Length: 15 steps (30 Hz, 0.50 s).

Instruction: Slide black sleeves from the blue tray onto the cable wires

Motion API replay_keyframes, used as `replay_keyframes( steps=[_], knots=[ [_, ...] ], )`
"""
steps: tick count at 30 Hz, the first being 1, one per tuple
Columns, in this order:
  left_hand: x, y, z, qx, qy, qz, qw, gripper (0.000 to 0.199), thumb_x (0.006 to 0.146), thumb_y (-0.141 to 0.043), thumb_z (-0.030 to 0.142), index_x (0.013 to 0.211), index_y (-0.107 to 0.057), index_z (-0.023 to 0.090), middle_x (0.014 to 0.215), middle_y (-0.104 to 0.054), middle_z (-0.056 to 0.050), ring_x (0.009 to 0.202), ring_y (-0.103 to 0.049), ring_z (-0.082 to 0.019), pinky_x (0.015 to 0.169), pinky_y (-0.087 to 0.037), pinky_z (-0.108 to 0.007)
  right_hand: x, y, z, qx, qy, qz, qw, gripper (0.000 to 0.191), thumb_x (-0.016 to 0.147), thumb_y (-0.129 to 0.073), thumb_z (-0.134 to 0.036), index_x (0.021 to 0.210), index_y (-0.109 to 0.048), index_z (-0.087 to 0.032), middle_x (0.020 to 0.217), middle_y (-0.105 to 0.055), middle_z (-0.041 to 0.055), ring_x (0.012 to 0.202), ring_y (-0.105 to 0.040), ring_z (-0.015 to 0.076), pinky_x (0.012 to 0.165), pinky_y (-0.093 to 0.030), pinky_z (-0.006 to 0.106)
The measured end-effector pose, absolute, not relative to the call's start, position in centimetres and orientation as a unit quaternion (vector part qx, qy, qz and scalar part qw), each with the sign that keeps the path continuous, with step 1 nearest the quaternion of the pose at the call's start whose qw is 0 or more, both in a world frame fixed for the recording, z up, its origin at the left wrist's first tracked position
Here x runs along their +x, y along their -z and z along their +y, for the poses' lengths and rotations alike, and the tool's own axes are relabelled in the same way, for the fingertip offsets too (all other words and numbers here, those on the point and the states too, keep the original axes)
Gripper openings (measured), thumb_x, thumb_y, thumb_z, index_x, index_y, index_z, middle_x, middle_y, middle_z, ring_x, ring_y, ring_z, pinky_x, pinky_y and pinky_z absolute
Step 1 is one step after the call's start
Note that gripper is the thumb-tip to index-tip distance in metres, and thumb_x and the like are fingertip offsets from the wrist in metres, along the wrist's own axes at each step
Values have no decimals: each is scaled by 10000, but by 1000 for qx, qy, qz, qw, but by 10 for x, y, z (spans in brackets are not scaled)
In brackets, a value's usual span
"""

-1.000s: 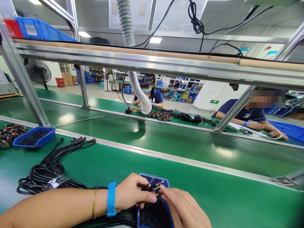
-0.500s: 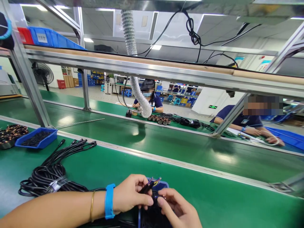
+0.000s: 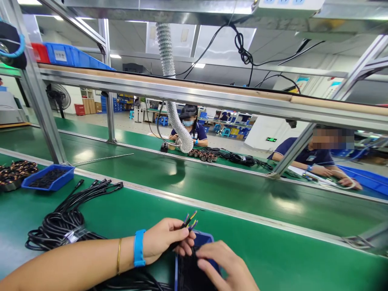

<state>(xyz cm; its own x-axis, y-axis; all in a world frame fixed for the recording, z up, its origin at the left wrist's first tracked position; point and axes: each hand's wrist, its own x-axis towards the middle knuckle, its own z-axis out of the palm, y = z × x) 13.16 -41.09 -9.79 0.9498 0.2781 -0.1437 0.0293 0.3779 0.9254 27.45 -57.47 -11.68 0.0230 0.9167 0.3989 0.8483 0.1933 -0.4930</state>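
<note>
Several black cables are gripped together in my left hand, thumb pressed over them. Their stripped wire ends, with yellow and purple strands, stick up past the fingertips. Just right of it, my right hand hangs over a blue bin of small black parts. Its thumb and fingers are a little apart, and I make out nothing between them. Part of the bin is hidden by my hands.
A bundle of black cables lies on the green bench at left. Beyond it are a small blue tray of black pieces and copper-wound coils. A metal frame crosses ahead; two people sit across the bench.
My left hand has shifted slightly left, and the wire ends now stand higher and more spread. The fingers of my right hand have moved off the cables and parted over the bin.
</note>
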Motion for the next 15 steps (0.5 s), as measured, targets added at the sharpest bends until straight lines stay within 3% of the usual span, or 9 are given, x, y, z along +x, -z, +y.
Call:
replay_keyframes(
  steps=[1, 3, 6, 9, 12, 15],
  knots=[
    [131, 99, -411, 557, -70, 135, 817, 562, 651, -796, 587, 878, -647, 95, 781, -635, -44, 619, -605, -100, 573, -408, -219, 272, 126, -570, -677, 13, -678, 286, 123, 922, -615, -277, 998, -711, -264, 942, -743, 36, 863, -664, 208, 760, -502, 311],
    [131, 101, -413, 573, -69, 129, 806, 565, 650, -796, 585, 899, -661, 95, 735, -610, -17, 559, -552, -78, 523, -363, -213, 265, 150, -557, -712, 114, -660, 213, 221, 780, -736, -163, 969, -727, -277, 914, -739, 22, 869, -644, 239, 730, -470, 331],
    [130, 103, -415, 606, -89, 141, 778, 581, 636, -795, 599, 890, -688, 88, 613, -530, 30, 507, -454, -61, 496, -309, -217, 255, 187, -542, -718, 196, -634, 211, 207, 638, -779, -49, 693, -709, -236, 705, -688, 12, 748, -614, 239, 657, -427, 329],
    [130, 102, -416, 620, -101, 150, 763, 578, 600, -808, 605, 835, -684, 92, 588, -507, 38, 523, -425, -65, 508, -306, -222, 254, 195, -540, -718, 197, -632, 216, 199, 732, -707, -55, 630, -666, -221, 650, -643, 12, 685, -594, 208, 632, -427, 306],
    [132, 102, -416, 628, -87, 138, 761, 549, 595, -814, 588, 790, -614, 115, 635, -544, 27, 557, -476, -80, 539, -376, -226, 259, 174, -551, -710, 134, -650, 237, 222, 896, -557, -117, 781, -704, -236, 763, -677, 27, 724, -632, 179, 654, -481, 260],
    [134, 104, -417, 653, -57, 132, 744, 557, 675, -718, 649, 842, -527, 154, 567, -551, 38, 490, -494, -92, 508, -410, -230, 262, 146, -564, -695, 51, -642, 321, 254, 970, -475, -189, 939, -722, -240, 846, -701, 41, 754, -671, 166, 682, -535, 232]
  ],
)
